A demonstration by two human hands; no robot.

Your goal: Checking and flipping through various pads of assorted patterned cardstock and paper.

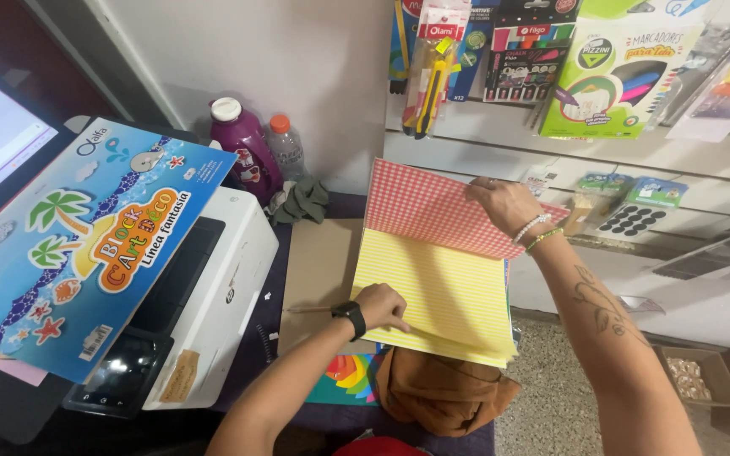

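While lifting a red checked sheet (433,207), pressing down the yellow striped pad (437,295).

Head view: right hand (504,203) raised at the sheet's top edge, fingers pinching it, sheet tilted up over the pad. Left hand (380,306), fingers curled together, resting on the pad's lower left corner. Pad on the worktop (274,338) beside a white printer (234,279), over brown cardboard (318,266).

Left of the yellow striped sheet (433,295), a bare strip of brown cardboard (318,270) lies open. Beyond it the white printer (221,295) under a colourful paper-block cover (78,253) walls that side. Two bottles (255,148) and a green cloth (302,201) crowd the back; the lifted red checked sheet (433,207) blocks forward.
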